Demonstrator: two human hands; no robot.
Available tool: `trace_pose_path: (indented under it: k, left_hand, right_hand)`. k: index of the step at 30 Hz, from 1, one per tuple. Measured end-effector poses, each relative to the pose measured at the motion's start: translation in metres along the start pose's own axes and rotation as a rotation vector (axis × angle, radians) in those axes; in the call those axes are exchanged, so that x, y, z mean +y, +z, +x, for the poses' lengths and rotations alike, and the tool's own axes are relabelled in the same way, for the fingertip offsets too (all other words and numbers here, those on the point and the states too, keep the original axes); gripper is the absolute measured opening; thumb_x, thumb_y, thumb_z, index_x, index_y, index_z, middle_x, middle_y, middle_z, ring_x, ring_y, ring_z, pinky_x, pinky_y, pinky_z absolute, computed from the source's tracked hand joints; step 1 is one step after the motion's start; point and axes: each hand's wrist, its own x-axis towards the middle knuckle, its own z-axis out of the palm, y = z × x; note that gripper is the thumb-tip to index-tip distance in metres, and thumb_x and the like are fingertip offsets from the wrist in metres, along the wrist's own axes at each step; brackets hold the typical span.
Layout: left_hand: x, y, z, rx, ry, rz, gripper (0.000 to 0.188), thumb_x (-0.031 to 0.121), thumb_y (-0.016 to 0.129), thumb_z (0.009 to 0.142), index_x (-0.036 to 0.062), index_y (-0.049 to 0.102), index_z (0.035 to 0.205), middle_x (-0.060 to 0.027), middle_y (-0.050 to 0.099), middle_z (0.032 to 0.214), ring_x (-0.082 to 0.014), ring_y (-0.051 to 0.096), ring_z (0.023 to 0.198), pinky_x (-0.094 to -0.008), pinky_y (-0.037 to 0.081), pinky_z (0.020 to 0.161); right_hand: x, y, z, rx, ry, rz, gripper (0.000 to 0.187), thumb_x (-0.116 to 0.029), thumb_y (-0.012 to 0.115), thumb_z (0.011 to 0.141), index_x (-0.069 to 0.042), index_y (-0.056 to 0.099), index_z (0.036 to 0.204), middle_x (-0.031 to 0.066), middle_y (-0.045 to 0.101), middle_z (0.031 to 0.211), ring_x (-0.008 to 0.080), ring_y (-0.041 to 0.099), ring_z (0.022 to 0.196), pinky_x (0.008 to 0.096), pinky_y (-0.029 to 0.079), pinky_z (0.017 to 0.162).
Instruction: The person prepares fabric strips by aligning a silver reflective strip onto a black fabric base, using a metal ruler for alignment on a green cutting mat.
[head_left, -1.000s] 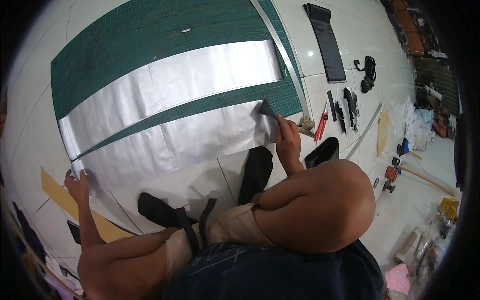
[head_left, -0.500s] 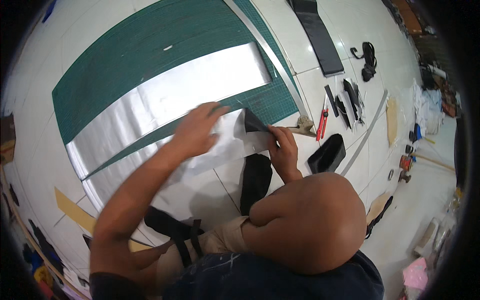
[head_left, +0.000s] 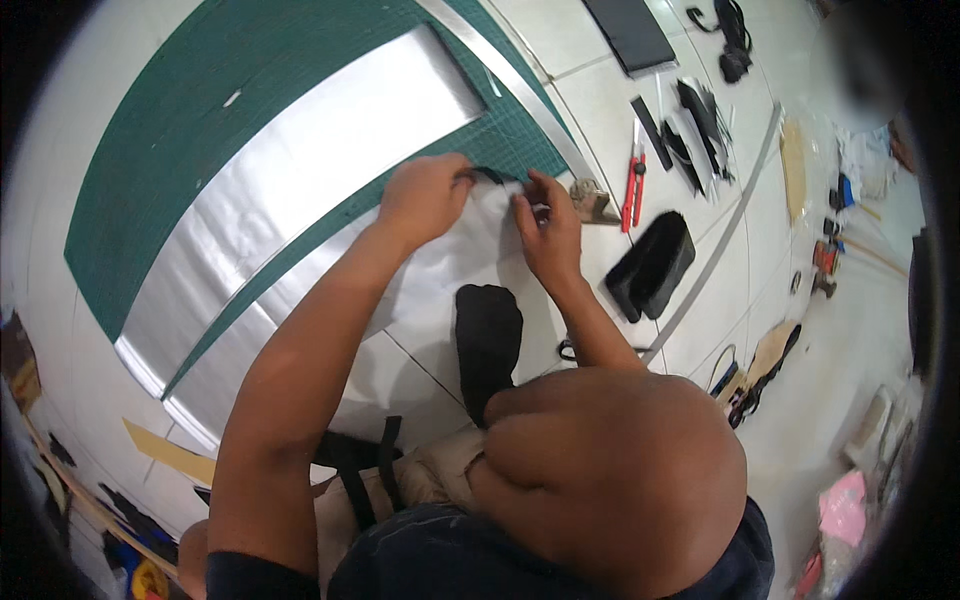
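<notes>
A silver sheet point(head_left: 455, 245) with a dark underside spreads between my arms, and its far end is turned up in a narrow fold. My left hand point(head_left: 428, 198) pinches that fold where the dark side shows. At the corner just right of it, my right hand point(head_left: 552, 228) has its fingers bent around the sheet's edge. A second silver strip point(head_left: 310, 150) lies flat beyond, on a green cutting mat point(head_left: 190, 95). Along the mat's right side runs a metal ruler point(head_left: 510, 75), and a small metal piece point(head_left: 592, 202) sits at its near end by my right hand.
Right of my hands are a red utility knife point(head_left: 635, 185), dark offcuts point(head_left: 700, 135), a black fuzzy block point(head_left: 650, 265) and a long grey strip point(head_left: 725, 230). Farther off lie a folded black strip point(head_left: 630, 35) and a black cord point(head_left: 735, 45). My black-covered foot point(head_left: 487, 340) stands close below the sheet.
My left hand has come off the sheet's flat surface and moved right to the folded end. The right hand has gone farther out along the corner, and less dark underside shows.
</notes>
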Motion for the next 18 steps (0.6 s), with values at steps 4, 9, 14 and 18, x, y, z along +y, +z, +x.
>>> trace_pose_path:
  k: [4,9,14,18]
  left_hand:
    - [0.017,-0.001,0.013,-0.079,-0.152,0.167,0.032,0.028,0.062,0.089,0.0054,0.065,0.111,-0.0186,0.068,0.105,-0.0371,0.065,0.097,-0.0426,0.050,0.084]
    - [0.013,-0.001,0.017,-0.082,-0.188,0.085,0.041,0.033,0.064,0.087,0.0005,0.064,0.112,-0.0221,0.067,0.103,-0.0370,0.065,0.096,-0.0423,0.050,0.084]
    - [0.014,-0.005,0.014,-0.080,-0.183,0.052,0.039,0.033,0.064,0.087,0.0010,0.065,0.108,-0.0219,0.067,0.098,-0.0370,0.066,0.092,-0.0414,0.050,0.081]
    - [0.018,-0.009,0.012,-0.122,-0.193,-0.013,0.035,0.030,0.061,0.088,0.0012,0.063,0.108,-0.0227,0.067,0.096,-0.0405,0.064,0.092,-0.0450,0.049,0.080]
  right_hand:
    - [0.007,-0.003,0.004,0.013,-0.055,-0.130,0.030,-0.012,0.067,0.088,-0.001,0.061,0.115,0.0174,0.064,0.100,0.0297,0.064,0.089,0.0372,0.051,0.078]
    - [0.004,-0.001,0.003,0.046,-0.150,-0.196,0.025,-0.013,0.066,0.086,-0.002,0.065,0.109,0.0153,0.062,0.097,0.0337,0.060,0.090,0.0424,0.047,0.078]
    - [0.004,0.004,0.001,0.065,-0.096,-0.231,0.026,-0.015,0.069,0.086,-0.003,0.067,0.110,0.0117,0.063,0.093,0.0283,0.062,0.084,0.0381,0.048,0.076]
    - [0.006,0.006,-0.001,0.018,-0.081,-0.199,0.026,-0.016,0.069,0.086,-0.004,0.067,0.109,0.0108,0.064,0.093,0.0275,0.062,0.082,0.0378,0.048,0.075]
